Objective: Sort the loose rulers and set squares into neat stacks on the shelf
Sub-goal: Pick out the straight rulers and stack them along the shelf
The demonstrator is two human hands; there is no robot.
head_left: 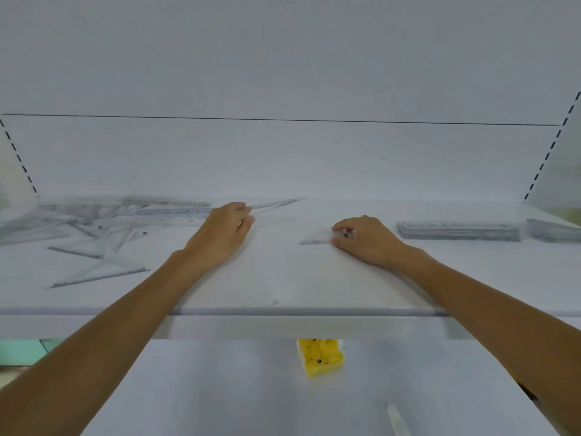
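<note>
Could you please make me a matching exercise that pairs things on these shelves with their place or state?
1. loose pile
2. neat stack
3. yellow packet
4. left hand

A. on the lower shelf
B. right side of the upper shelf
C. left side of the upper shelf
D. grips a clear plastic piece

Pairs: 1-C, 2-B, 3-A, 4-D

On my feed I see both arms bare: the left forearm [103, 325] and right forearm [490, 303] are uncovered from the near edge to the wrists. The left hand [224, 229] and right hand [367, 240] are bare too, with slender fingers.
</note>
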